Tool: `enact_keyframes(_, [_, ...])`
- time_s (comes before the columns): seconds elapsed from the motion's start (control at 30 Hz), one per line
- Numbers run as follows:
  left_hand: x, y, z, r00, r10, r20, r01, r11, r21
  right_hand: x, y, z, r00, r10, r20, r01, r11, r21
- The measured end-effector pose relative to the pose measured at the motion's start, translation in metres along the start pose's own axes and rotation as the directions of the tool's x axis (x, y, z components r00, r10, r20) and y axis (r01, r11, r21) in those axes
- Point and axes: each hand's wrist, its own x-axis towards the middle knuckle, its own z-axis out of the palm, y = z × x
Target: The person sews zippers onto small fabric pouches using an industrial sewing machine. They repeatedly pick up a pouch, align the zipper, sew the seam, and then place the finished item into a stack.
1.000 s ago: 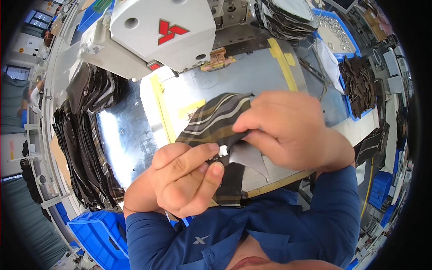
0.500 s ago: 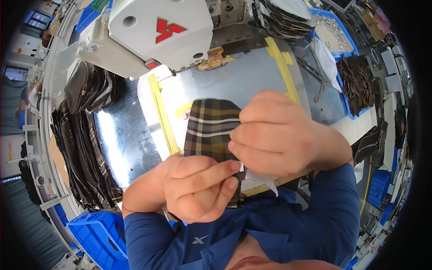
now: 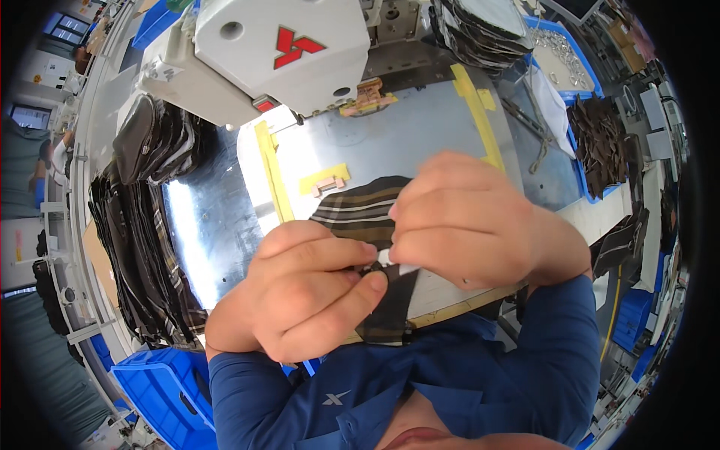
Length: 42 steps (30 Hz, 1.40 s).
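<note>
A dark brown plaid fabric piece (image 3: 360,204) with pale stripes lies partly on the metal plate, and its near end hangs over the edge toward my body. My left hand (image 3: 304,289) pinches the fabric between thumb and forefinger, close to a small dark strip (image 3: 390,271). Closed beside it, my right hand (image 3: 469,221) grips the fabric's right side. A small white scrap (image 3: 385,256) shows between the fingertips of both hands; whether it is attached to the fabric I cannot tell. The right fingertips are mostly hidden.
A white sewing machine head (image 3: 289,56) stands beyond the plate (image 3: 375,142), which carries yellow tape strips (image 3: 480,112). Stacked dark fabric pieces (image 3: 131,255) lie left. Tweezers (image 3: 525,116) and blue bins of metal rings (image 3: 559,56) and brown strips (image 3: 596,142) are right.
The fabric has folded and shifted nearer to me, uncovering a small pinkish block on yellow tape. My left hand has moved up and tilted; the dark strip now shows between my hands.
</note>
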Motion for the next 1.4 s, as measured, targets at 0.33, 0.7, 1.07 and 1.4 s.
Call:
enact_keyframes(0.33, [0.014, 0.002, -0.038, 0.919, -0.377, 0.118, 0.395, 0.861, -0.322, 0.007, -0.009, -0.009, 0.994, -0.108, 0.025, 0.109, 0.994, -0.016])
enact_keyframes(0.7, [0.017, 0.011, -0.013, 0.968, -0.244, -0.063, 0.249, 0.965, 0.086, 0.003, -0.010, -0.004, 0.993, -0.119, -0.021, 0.118, 0.992, -0.031])
enact_keyframes(1.07, [0.017, 0.004, -0.006, 0.985, -0.162, -0.058, 0.160, 0.986, -0.040, 0.003, -0.011, -0.003, 0.991, -0.130, -0.017, 0.130, 0.992, -0.006])
enact_keyframes(1.4, [-0.002, -0.011, 0.002, 0.986, -0.167, -0.021, 0.149, 0.926, -0.346, 0.003, -0.012, -0.008, 0.991, -0.129, -0.035, 0.126, 0.989, -0.070])
